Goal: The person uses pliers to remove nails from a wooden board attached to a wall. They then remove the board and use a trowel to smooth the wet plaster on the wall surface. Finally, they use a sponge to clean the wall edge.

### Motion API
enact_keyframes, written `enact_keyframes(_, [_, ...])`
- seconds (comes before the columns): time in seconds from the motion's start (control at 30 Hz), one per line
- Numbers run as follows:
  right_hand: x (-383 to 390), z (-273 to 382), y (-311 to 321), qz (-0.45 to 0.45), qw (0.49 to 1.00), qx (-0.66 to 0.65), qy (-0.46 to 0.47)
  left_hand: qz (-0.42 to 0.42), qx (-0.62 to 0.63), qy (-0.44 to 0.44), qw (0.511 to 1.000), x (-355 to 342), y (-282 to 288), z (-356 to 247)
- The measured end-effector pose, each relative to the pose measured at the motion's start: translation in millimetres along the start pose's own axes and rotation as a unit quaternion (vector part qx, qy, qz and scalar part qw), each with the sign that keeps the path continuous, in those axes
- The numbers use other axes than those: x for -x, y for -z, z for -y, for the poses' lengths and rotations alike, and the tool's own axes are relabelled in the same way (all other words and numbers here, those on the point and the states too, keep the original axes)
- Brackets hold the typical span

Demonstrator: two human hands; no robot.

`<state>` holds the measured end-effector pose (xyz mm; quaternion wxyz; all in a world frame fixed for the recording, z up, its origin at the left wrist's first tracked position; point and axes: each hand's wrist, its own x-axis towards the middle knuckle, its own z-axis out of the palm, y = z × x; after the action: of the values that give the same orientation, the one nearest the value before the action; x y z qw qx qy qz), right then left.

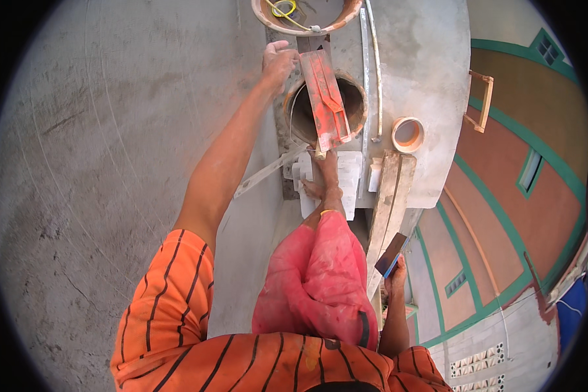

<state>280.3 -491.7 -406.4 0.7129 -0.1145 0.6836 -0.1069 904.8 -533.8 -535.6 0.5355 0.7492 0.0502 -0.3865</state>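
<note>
My left hand [279, 65] is raised at the grey wall, its fingers apart and nothing visible in them. Close to its fingertips, a worn red plastering float [325, 98] lies across the mouth of a round bucket [359, 88]. My right hand [396, 279], low at my right side, grips a small rectangular block [392, 253] with a dark brown face and a blue edge, perhaps a sanding block. The fingers of that hand are partly hidden behind it.
Plastered wall [98, 170] fills the left. Ahead are a second tub [353, 18] with a yellow ring inside, a long metal straightedge [365, 98], and a small round pot [408, 135]. A wooden plank [392, 196] lies right of my bare feet. Buildings show beyond the slab's right edge.
</note>
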Motion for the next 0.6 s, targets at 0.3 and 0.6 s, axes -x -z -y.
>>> enact_keyframes(0.3, [-41.8,18.0,-109.8,0.109,0.993,-0.028,0.026,-0.033,0.015,0.165,0.986,94.5,-102.5,184.5])
enact_keyframes(0.6, [-45.7,2.8,-122.1,0.105,0.994,-0.016,0.033,-0.050,0.067,0.152,0.985,141.0,-78.4,84.4])
